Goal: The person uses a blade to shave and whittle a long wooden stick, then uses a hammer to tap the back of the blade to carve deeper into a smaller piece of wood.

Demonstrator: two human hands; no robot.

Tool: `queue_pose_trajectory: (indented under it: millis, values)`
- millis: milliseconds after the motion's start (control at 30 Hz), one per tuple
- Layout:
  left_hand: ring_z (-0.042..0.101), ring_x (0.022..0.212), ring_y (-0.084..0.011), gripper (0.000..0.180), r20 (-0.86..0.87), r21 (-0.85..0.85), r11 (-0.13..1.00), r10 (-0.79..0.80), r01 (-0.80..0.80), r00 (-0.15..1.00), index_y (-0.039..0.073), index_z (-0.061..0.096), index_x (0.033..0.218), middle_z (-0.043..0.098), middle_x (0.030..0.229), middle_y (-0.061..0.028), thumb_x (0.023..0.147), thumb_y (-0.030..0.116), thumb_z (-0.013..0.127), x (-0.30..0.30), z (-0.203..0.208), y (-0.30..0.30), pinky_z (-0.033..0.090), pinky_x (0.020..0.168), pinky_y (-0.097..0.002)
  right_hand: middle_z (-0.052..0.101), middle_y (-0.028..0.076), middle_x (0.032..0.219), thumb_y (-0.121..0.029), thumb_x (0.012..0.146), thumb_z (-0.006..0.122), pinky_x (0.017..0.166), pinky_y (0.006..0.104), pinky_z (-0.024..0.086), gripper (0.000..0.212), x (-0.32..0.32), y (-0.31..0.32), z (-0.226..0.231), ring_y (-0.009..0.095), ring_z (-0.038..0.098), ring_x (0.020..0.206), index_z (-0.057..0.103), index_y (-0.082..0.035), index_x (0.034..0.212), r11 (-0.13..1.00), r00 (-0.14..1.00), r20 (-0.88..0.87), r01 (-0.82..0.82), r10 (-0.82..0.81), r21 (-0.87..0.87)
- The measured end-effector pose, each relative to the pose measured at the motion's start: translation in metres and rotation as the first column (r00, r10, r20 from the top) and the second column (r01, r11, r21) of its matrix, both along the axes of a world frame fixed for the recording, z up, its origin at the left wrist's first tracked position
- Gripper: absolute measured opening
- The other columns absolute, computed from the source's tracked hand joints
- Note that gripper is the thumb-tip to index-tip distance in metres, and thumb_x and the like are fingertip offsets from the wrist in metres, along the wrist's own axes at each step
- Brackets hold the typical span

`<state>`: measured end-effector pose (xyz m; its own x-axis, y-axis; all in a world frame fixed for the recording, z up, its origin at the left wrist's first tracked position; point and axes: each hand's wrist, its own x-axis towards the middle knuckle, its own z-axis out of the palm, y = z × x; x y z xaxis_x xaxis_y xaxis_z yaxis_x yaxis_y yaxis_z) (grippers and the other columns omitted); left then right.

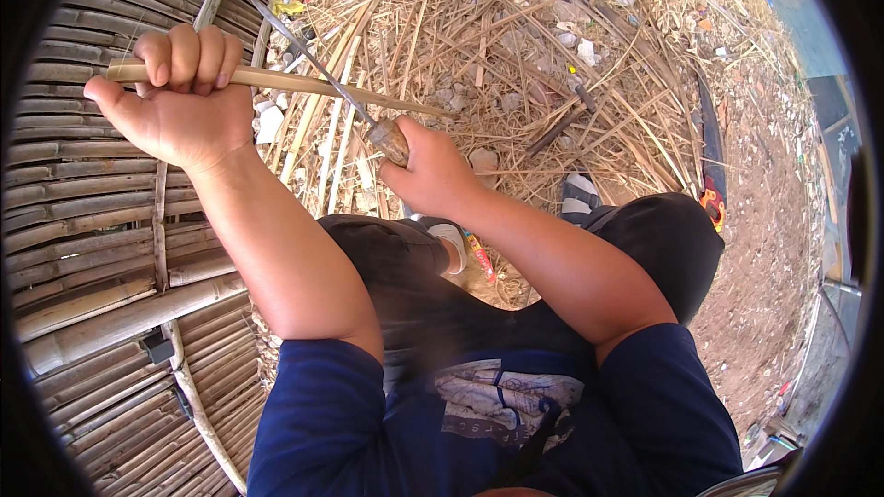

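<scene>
My left hand [189, 97], raised at the left, is closed round one end of a split bamboo strip [299, 83]. The strip runs rightward from my fist and thins to a tip above my right hand. In my right hand [428, 161] is the worn wooden handle of a knife [387, 141]. Its long, narrow blade [313, 57] points up and to the left, crossing the strip. At the crossing they look to be touching. My right fingers are partly hidden behind the handle.
Loose bamboo strips and shavings [460, 46] litter the ground ahead. A slatted bamboo structure [83, 175] stands close on my left. By my right knee lies a saw [712, 156] with an orange handle. Bare dirt [764, 248] stretches along the right, beside blue-grey panels [810, 28].
</scene>
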<state>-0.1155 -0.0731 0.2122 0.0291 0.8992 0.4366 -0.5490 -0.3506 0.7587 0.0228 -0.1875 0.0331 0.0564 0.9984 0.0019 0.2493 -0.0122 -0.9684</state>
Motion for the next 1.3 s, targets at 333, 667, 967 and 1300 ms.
queue_pose_trajectory:
  millis: [333, 667, 967, 1300]
  values:
    - [0.018, 0.052, -0.0095, 0.076, -0.016, 0.112, 0.990, 0.087, -0.085, 0.996, 0.021, 0.029, 0.061, 0.022, 0.055, 0.0071, 0.064, 0.082, 0.073, -0.015, 0.009, -0.013, 0.017, 0.053, -0.0278, 0.062, 0.024, 0.071, -0.016, 0.079, 0.068, 0.064, 0.0457, 0.049, 0.033, -0.011, -0.011, -0.006, 0.039, 0.065, 0.069, 0.058, 0.002, 0.104, 0.998, 0.999, -0.009, 0.051, -0.052, -0.024]
    - [0.016, 0.051, -0.0095, 0.078, -0.010, 0.085, 0.983, 0.165, -0.163, 0.986, 0.020, 0.030, 0.062, 0.022, 0.055, 0.0062, 0.059, 0.082, 0.077, -0.022, -0.010, 0.004, 0.014, 0.051, -0.0277, 0.066, 0.027, 0.089, -0.017, 0.079, 0.068, 0.072, 0.0467, 0.052, 0.039, -0.007, -0.009, -0.091, 0.040, 0.068, 0.082, 0.057, 0.005, 0.108, 0.983, 0.990, 0.111, 0.099, -0.082, -0.153]
    - [0.013, 0.052, -0.0106, 0.081, -0.083, 0.103, 0.969, 0.233, -0.224, 0.969, 0.019, 0.028, 0.061, 0.019, 0.054, 0.0053, 0.064, 0.091, 0.063, -0.017, -0.010, 0.017, 0.013, 0.050, -0.0276, 0.066, 0.027, 0.087, -0.017, 0.080, 0.067, 0.073, 0.0501, 0.051, 0.035, -0.013, -0.003, -0.007, 0.043, 0.067, 0.082, 0.056, 0.001, 0.107, 0.995, 0.999, -0.023, -0.044, 0.042, -0.089]
    - [0.012, 0.051, -0.0120, 0.075, 0.015, -0.017, 0.949, 0.315, -0.314, 0.949, 0.019, 0.024, 0.059, 0.017, 0.053, 0.0048, 0.084, 0.088, 0.040, -0.085, -0.027, 0.033, 0.012, 0.050, -0.0291, 0.067, 0.027, 0.091, -0.020, 0.080, 0.067, 0.076, 0.0489, 0.052, 0.040, -0.028, 0.006, -0.142, 0.041, 0.068, 0.085, 0.056, 0.002, 0.112, 0.971, 0.985, 0.157, 0.102, -0.068, -0.215]
